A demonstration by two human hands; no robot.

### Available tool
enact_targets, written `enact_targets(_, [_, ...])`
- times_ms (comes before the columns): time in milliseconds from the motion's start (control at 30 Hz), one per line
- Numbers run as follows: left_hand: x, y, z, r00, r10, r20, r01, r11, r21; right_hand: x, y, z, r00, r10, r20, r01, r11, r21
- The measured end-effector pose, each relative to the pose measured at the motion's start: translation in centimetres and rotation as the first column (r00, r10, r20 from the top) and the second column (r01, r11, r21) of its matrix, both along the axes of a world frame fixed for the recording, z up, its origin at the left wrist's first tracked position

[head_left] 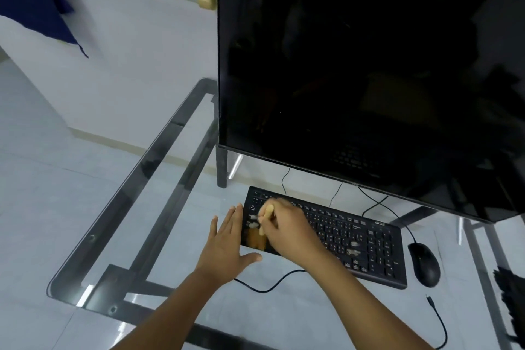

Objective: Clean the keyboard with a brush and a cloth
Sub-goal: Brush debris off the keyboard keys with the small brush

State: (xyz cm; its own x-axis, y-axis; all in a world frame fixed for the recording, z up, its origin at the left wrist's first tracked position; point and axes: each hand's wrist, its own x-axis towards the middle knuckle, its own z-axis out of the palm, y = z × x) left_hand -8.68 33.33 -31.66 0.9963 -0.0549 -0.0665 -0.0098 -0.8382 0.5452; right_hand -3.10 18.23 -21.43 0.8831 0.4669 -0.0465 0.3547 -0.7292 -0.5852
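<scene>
A black keyboard (355, 239) lies on the glass table, below a dark monitor. My right hand (289, 229) grips a pale wooden-handled brush (265, 217) over the keyboard's left end; its tan bristles touch the keys near the front left corner. Small grey bits of dirt sit on the keys at the left and near the middle. My left hand (230, 239) lies flat with straight fingers against the keyboard's left edge. No cloth is clearly visible.
A large black monitor (369, 65) stands close behind the keyboard. A black mouse (424, 264) lies right of the keyboard, with cables trailing over the glass table (159, 167). A dark fuzzy object (511, 295) sits at the right edge.
</scene>
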Motion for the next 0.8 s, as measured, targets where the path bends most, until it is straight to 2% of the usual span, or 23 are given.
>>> enact_targets(67, [0.2, -0.2, 0.2, 1.0, 0.01, 0.016, -0.01, 1.0, -0.006, 1.3, -1.1, -0.2, 0.981, -0.162, 0.108, 0.167, 0.985, -0.042])
enact_targets(100, [0.4, -0.3, 0.2, 0.999, 0.022, 0.024, -0.021, 1.0, -0.012, 1.9, -1.7, 0.1, 0.957, -0.244, 0.157, 0.244, 0.97, 0.016])
enact_targets(167, [0.8, -0.5, 0.4, 0.999, 0.03, 0.026, -0.03, 0.999, -0.015, 3.0, -2.3, 0.4, 0.942, -0.327, 0.076, 0.317, 0.94, 0.125])
enact_targets(233, [1.0, -0.6, 0.4, 0.999, 0.037, 0.021, -0.037, 0.999, -0.004, 3.5, -1.8, 0.5, 0.962, -0.253, -0.105, 0.261, 0.962, 0.077])
enact_targets(300, [0.9, -0.8, 0.3, 0.999, 0.045, 0.002, -0.045, 0.999, 0.0, 4.2, -1.4, 0.4, 0.959, -0.271, -0.078, 0.273, 0.962, 0.01])
enact_targets(367, [0.7, -0.9, 0.2, 0.998, 0.059, -0.004, -0.059, 0.998, -0.002, 5.0, -1.0, 1.2, 0.935, -0.354, -0.018, 0.354, 0.93, 0.098])
enact_targets(433, [0.5, -0.8, 0.1, 0.998, 0.065, 0.004, -0.065, 0.998, 0.016, 5.5, -0.2, 1.3, 0.952, -0.299, -0.065, 0.305, 0.942, 0.137])
enact_targets(500, [0.5, -0.7, 0.0, 0.998, 0.067, 0.011, -0.067, 0.997, 0.027, 5.2, 1.0, 1.0, 0.964, -0.242, -0.112, 0.253, 0.962, 0.103])
enact_targets(600, [0.6, -0.7, -0.1, 0.998, 0.056, 0.003, -0.056, 0.998, 0.028, 5.7, 1.8, 0.9, 0.947, -0.321, 0.013, 0.316, 0.939, 0.133])
enact_targets(667, [0.7, -0.6, -0.1, 0.999, 0.046, 0.008, -0.046, 0.998, 0.048, 6.0, 1.6, 0.8, 0.961, -0.273, -0.04, 0.276, 0.948, 0.16])
enact_targets(733, [0.7, -0.5, -0.3, 0.999, 0.037, 0.012, -0.037, 0.997, 0.062, 5.9, 1.7, 0.7, 0.977, -0.187, -0.103, 0.197, 0.976, 0.091])
enact_targets(800, [0.7, -0.4, -0.5, 1.0, 0.025, 0.002, -0.025, 0.998, 0.065, 6.3, 1.2, 0.4, 0.957, -0.284, -0.056, 0.288, 0.955, 0.065])
